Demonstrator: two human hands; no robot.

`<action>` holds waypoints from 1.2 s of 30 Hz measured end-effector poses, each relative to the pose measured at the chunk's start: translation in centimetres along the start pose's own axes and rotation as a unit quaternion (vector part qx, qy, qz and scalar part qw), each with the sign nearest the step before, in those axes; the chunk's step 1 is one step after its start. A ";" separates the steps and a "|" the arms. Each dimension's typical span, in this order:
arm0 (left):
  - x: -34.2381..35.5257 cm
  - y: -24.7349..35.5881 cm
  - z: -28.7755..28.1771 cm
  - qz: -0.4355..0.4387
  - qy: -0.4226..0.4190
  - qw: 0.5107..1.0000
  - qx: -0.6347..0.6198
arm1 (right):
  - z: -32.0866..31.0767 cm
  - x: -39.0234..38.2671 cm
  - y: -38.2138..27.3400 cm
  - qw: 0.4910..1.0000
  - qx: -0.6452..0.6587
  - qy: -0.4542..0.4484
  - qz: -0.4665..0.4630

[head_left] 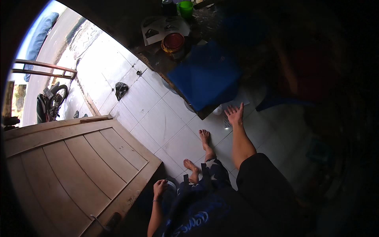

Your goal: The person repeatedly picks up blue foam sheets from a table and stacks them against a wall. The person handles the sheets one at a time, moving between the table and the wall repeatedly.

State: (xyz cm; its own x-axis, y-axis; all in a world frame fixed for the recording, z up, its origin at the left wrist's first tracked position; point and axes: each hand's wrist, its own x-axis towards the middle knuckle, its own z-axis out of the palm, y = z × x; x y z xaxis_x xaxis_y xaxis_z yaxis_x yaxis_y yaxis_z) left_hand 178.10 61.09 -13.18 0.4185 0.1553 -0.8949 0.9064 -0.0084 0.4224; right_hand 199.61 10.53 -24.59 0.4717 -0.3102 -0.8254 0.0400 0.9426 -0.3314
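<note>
My right hand (235, 113) is stretched out over the tiled floor with its fingers spread, holding nothing. Beside it is the corner of a dark table (202, 115) with a blue sheet or folder (205, 79) on top. Low at the left, my left hand (159, 189) has its fingers curled in; whatever it may hold is hidden. A pale bluish rounded thing (170, 189), perhaps a bucket, shows right next to that hand. The wooden door (79, 170) stands to the left of it.
On the table are a red-lidded tub (173, 41), a printed white sheet (158, 29) and a green cup (185, 8). A crumpled dark item (121, 91) lies on the white tiles. Outside stands a motorbike (53, 102). The right side is very dark, with a blue piece of furniture (276, 102).
</note>
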 end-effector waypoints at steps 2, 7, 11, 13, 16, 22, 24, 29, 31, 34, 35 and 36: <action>-0.8 0.0 1.7 -0.004 0.015 1.000 -0.010 | 1.1 0.9 -2.0 0.998 -0.054 -0.025 -0.024; -1.0 -0.2 6.8 0.001 0.003 1.000 -0.007 | 2.9 2.1 -4.9 0.935 -0.350 -0.022 -0.058; -0.7 -0.9 10.3 0.019 -0.016 1.000 0.010 | 3.4 2.9 -5.2 0.909 -0.415 0.006 -0.047; -0.8 -1.8 11.6 0.033 -0.017 0.999 0.021 | 2.9 2.2 -5.2 0.915 -0.402 -0.020 -0.040; -1.1 -3.4 13.8 0.074 -0.031 0.996 0.028 | 3.1 -1.1 -3.9 0.916 -0.386 -0.113 0.002; -4.8 -3.4 19.8 0.207 -0.038 0.977 0.033 | 4.1 -17.5 7.7 0.848 -0.364 -0.307 0.232; -7.4 -3.0 21.3 0.276 -0.017 0.961 -0.032 | 2.1 -25.1 12.6 0.855 -0.282 -0.300 0.315; -17.3 -7.1 20.8 0.349 0.218 0.910 0.050 | -10.3 -45.8 19.1 0.785 -0.271 -0.292 0.474; -21.9 -10.9 18.3 0.127 0.315 0.940 -0.039 | -17.0 -53.3 19.0 0.719 -0.314 -0.292 0.548; -29.4 -19.2 15.2 0.044 0.578 0.775 -0.252 | -27.6 -63.0 17.2 0.544 -0.391 -0.360 0.649; -31.8 -22.6 13.8 0.039 0.625 0.738 -0.251 | -30.1 -65.1 16.2 0.444 -0.374 -0.382 0.719; -34.4 -26.4 12.7 0.015 0.636 0.724 -0.266 | -32.1 -66.9 16.1 0.331 -0.386 -0.389 0.768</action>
State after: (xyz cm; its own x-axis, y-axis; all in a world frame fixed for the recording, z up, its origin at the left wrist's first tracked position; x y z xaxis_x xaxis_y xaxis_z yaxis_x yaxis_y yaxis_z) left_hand 140.46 43.43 4.63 -0.2625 0.9499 -0.1696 0.6057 0.2990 0.7373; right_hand 140.46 42.55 10.64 -0.4909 0.8709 -0.0235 -0.8689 -0.4914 -0.0592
